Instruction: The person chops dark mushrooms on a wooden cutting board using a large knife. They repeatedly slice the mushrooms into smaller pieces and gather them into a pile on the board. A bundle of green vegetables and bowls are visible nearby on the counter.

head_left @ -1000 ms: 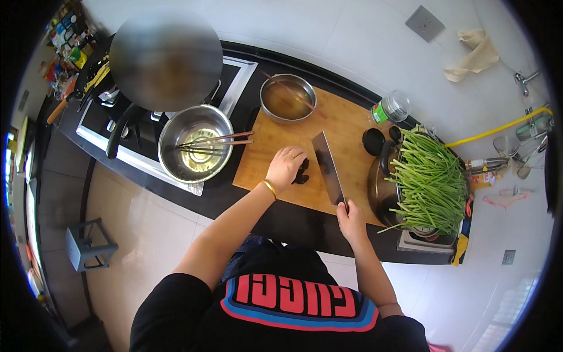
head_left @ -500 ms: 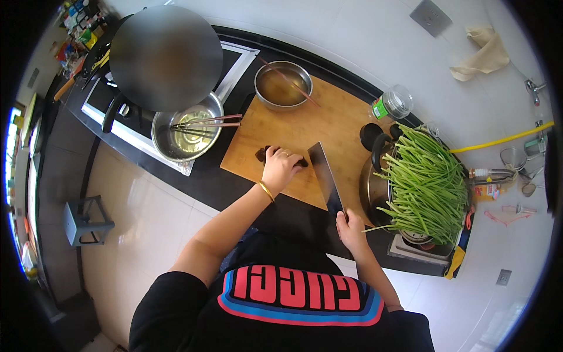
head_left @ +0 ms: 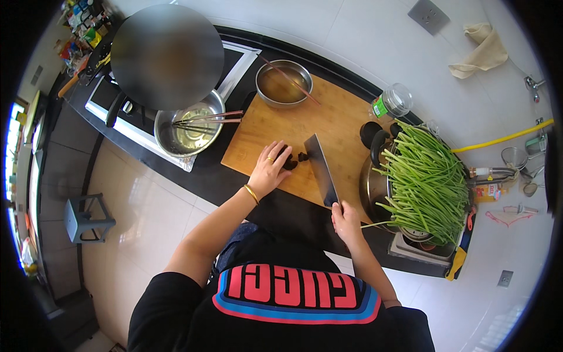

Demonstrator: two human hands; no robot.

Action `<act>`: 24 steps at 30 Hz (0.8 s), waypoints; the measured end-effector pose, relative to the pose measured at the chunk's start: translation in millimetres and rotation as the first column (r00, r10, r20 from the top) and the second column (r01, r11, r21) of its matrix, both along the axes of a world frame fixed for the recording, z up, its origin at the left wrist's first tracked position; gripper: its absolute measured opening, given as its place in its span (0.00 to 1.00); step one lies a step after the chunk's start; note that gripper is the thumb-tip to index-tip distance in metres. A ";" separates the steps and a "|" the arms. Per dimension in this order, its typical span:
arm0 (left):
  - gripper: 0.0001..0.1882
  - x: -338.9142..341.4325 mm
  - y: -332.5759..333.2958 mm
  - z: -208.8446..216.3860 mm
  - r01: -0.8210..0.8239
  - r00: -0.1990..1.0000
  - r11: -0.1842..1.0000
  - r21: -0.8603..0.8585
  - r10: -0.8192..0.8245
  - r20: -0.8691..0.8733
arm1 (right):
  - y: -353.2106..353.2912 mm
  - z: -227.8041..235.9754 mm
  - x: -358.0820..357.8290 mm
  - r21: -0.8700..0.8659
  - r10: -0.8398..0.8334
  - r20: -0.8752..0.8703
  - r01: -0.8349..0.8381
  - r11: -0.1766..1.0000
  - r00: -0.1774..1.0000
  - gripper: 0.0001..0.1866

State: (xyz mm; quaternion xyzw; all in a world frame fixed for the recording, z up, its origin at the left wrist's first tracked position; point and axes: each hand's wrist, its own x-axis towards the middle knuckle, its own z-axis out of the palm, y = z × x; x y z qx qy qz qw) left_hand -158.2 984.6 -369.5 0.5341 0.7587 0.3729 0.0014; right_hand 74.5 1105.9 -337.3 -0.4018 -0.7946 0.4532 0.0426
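Observation:
My left hand (head_left: pixel 269 168), with a gold bracelet and a ring, lies over dark brown, nearly black food (head_left: pixel 288 164) on the wooden cutting board (head_left: pixel 334 111). Its fingers and thumb hold the food against the board, partly hiding it. Just right of the fingertips sits a small cut dark piece (head_left: pixel 302 156). In my right hand (head_left: pixel 346 222) is the handle of a cleaver (head_left: pixel 322 170). The blade points away from me, touching or just above the board, a little apart from the cut piece.
At the board's far edge stands a metal bowl of brownish liquid (head_left: pixel 284 88) with chopsticks across it. A steel pot (head_left: pixel 187 141) with chopsticks is left. To the right are long green stalks (head_left: pixel 425 188), a glass jar (head_left: pixel 399 100) and a yellow hose (head_left: pixel 504 138).
My left hand has shifted slightly left and its fingers have spread. A small dark piece now lies apart beside it. The cleaver has moved a little left and away from me.

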 end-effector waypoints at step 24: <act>0.18 10.8 19.9 -33.9 0.156 0.941 0.987 0.034 -0.138 -0.309 | -3.2 25.2 -32.7 0.255 0.100 0.212 -0.154 0.955 0.972 0.13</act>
